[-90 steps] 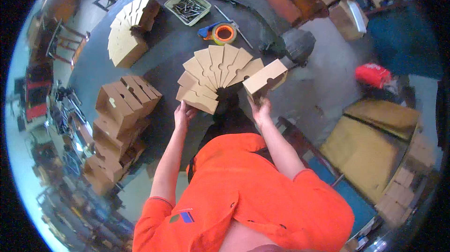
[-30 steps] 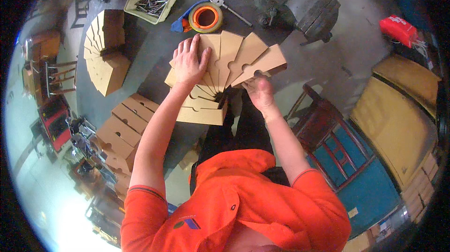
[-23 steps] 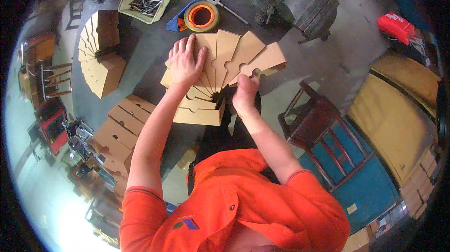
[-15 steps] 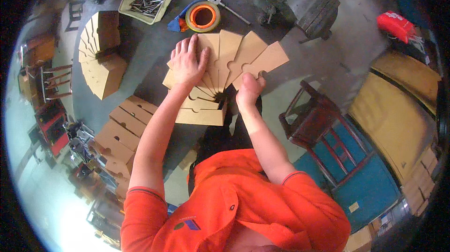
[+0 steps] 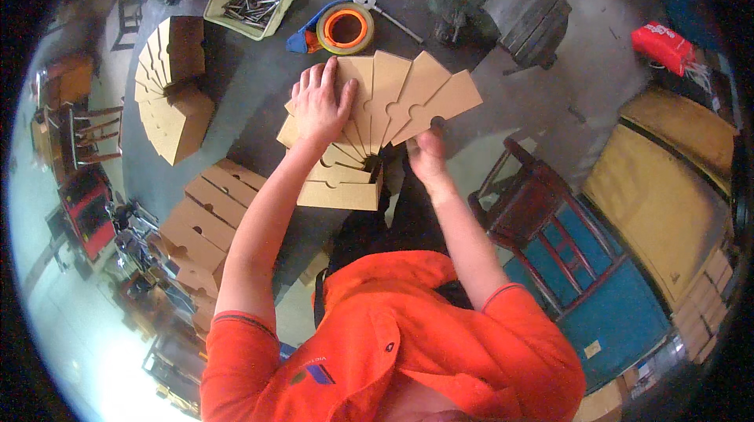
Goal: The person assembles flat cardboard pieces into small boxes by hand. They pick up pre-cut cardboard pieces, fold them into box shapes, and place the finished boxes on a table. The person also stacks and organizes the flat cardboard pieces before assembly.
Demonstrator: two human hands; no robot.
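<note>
Flat brown cardboard boxes (image 5: 385, 96), several of them, lie fanned out in an overlapping arc on the dark table before me. Each has a half-round notch in its edge. My left hand (image 5: 320, 112) rests palm down on the left part of the fan, fingers stretched out and thumb apart. At the near edge of the rightmost box (image 5: 441, 104) is my right hand (image 5: 428, 159). Its fingertips are partly hidden at or below that edge, so its grip is unclear. Nearer my body, a box (image 5: 338, 194) shows its long side.
A second fan of boxes (image 5: 169, 96) stands at the left, with stacked boxes (image 5: 208, 222) nearer me. Beyond my hands are a bin of metal parts (image 5: 251, 2), a tape dispenser (image 5: 345, 28), a tap wrench (image 5: 365, 2) and a vise (image 5: 526, 25). A wooden stool (image 5: 526, 202) stands right.
My right hand has slid off the top of the rightmost box, down and to the right toward its near edge. My left hand stays on the fan.
</note>
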